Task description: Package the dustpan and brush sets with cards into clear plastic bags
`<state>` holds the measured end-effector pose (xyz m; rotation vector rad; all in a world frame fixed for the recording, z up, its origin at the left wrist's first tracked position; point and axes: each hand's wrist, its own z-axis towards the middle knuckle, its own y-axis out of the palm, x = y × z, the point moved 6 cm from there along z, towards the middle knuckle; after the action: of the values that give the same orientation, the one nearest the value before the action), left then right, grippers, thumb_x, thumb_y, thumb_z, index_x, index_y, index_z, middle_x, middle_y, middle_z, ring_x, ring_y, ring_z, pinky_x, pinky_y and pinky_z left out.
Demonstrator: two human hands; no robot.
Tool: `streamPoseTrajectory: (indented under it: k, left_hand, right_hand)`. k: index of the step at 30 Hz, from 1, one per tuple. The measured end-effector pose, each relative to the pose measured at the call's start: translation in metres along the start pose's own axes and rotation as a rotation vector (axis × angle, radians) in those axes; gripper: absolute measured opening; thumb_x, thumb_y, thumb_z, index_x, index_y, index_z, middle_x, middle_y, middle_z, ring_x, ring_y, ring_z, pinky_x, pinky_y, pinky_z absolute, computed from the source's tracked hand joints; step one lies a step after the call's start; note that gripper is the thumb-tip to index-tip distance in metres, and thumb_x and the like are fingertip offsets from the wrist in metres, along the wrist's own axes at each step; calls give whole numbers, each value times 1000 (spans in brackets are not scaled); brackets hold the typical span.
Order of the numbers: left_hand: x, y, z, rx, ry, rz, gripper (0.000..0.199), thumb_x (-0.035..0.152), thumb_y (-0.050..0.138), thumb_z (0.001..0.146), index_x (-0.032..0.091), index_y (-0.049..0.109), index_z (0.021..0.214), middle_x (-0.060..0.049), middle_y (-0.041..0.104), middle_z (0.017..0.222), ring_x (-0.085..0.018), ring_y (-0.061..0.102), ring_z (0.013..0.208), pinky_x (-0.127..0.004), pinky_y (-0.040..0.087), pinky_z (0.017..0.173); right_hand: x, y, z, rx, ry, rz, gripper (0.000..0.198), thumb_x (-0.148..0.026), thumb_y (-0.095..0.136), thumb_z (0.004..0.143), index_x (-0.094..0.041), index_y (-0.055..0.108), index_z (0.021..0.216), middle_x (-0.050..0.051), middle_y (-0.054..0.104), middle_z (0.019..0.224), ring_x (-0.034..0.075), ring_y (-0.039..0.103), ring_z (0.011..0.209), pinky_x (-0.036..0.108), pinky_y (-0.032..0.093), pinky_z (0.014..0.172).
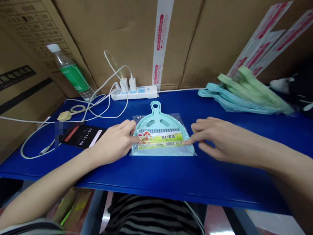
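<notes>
A light-blue dustpan and brush set (160, 122) lies flat on the table in a clear plastic bag, its looped handle pointing away from me. Across its front is a printed label (168, 136) with a mushroom-house picture. My left hand (119, 140) rests at the left side, one finger stretched onto the label's left end and the other fingers curled. On the opposite side, my right hand (210, 137) touches the label's right end with its outstretched index finger; its other fingers are bent and apart. Neither hand is closed around the set.
The blue table (171, 182) has a cardboard wall (127, 32) behind it. Bagged blue and green dustpan sets (246, 94) lie at back right. A power strip (144, 92) with tangled white cables, a bottle (74, 76) and a phone (84, 136) are on the left.
</notes>
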<state>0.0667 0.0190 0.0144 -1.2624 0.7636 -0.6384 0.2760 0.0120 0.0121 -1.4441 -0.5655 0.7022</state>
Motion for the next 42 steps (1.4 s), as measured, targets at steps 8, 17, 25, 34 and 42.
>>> streamPoseTrajectory:
  k: [8,17,25,34,42]
  left_hand:
    - [-3,2,-3,-40,-41,-131,27,16,40,87,20,67,82,0,60,71,-15,55,63,-26,39,56]
    - [-9,16,-2,-3,-194,-273,13,21,44,85,19,55,78,4,57,58,-11,52,49,-23,32,49]
    - [-12,20,-1,-78,-294,-372,7,16,43,80,22,48,81,9,49,51,-11,48,45,-22,31,50]
    - [-14,18,0,-87,-296,-489,13,16,45,78,23,35,72,9,44,54,-9,43,46,-22,28,51]
    - [-15,20,-1,-37,-239,-505,13,16,42,77,22,34,68,8,42,55,-8,37,45,-22,25,50]
  right_hand:
    - [-6,5,10,-33,131,74,18,-19,39,82,-22,48,67,2,60,65,16,54,59,28,36,56]
    - [0,22,12,-93,444,-22,12,-19,42,80,-24,39,69,-1,56,57,14,47,48,26,22,46]
    - [2,23,12,-52,480,91,12,-14,40,75,-24,41,80,-3,54,54,15,50,48,26,23,48]
    - [11,27,16,48,379,526,13,-15,41,68,-26,33,70,-12,35,40,10,32,38,25,26,46]
    - [15,32,19,-32,353,671,7,-19,42,71,-25,38,68,-11,35,41,9,33,39,24,28,46]
